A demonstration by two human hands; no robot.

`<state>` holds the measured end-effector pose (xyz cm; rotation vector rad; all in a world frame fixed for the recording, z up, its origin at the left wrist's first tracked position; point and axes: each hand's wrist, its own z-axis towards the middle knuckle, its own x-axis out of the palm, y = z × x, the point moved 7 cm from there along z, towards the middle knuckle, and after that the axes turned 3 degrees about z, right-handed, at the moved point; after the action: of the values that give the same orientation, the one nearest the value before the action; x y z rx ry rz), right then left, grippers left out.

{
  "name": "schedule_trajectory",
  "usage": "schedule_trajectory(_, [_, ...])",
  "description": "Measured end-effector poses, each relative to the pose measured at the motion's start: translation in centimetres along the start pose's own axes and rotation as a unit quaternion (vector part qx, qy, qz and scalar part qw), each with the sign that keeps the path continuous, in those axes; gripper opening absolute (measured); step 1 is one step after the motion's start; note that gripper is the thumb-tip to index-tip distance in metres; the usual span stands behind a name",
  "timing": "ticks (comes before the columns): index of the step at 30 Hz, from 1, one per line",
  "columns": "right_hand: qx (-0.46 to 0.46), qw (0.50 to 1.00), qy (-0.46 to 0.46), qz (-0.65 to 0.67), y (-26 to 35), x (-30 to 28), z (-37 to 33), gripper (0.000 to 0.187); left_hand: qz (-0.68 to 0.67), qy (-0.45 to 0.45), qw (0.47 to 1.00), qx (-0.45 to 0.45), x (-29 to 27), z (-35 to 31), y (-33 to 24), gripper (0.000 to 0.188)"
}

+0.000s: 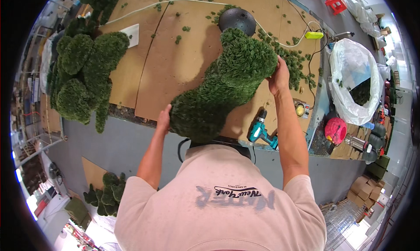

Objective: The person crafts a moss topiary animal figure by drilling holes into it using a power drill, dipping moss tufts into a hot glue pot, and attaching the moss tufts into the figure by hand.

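Gray floor (pixel 103 141), cardboard-covered worktable (pixel 151 89), red stools (pixel 335 5) (one partly in view), bright light (pixel 33 203) at both sides

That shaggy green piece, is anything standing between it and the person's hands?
Nothing visible: the left hand is on the left edge of the shaggy green piece, the right hand on its right edge. The dark dome at its far end and the teal drill lie outside both grips.
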<state>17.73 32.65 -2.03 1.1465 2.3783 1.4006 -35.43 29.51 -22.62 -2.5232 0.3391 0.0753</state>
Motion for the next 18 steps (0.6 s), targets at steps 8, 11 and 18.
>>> schedule_trajectory(8, [-0.034,0.996,0.047,0.072,1.1,2.1,4.2,0.057,0.088,0.002,0.992,-0.096,4.7,-6.8,1.1,0.073])
schedule_trajectory(11, [-0.026,0.997,0.035,0.059,1.7,3.0,4.5,0.058,0.169,0.028,0.985,-0.004,6.3,-6.3,3.1,0.076])
schedule_trajectory(18, [-0.033,0.999,0.040,0.011,2.7,4.0,2.4,0.068,0.211,0.170,0.961,-0.055,9.4,-5.7,7.1,0.083])
